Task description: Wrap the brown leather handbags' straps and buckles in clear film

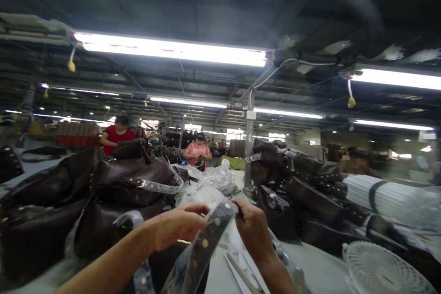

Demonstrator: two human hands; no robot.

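My left hand (177,227) and my right hand (253,227) both pinch a dark studded strap (206,239) wrapped in clear plastic, held up in front of me over a white table (317,266). The left fingers curl round the strap from the left. At the strap's upper end the right fingers are closed on it. The strap hangs down and left between my forearms, with pale round studs along it.
Dark brown leather bags (113,193) are piled on the left, and more bags (310,193) lie on the right. A white fan (382,271) lies at the lower right beside a bundle of white tubes (386,197). Two people (198,149) stand behind the table.
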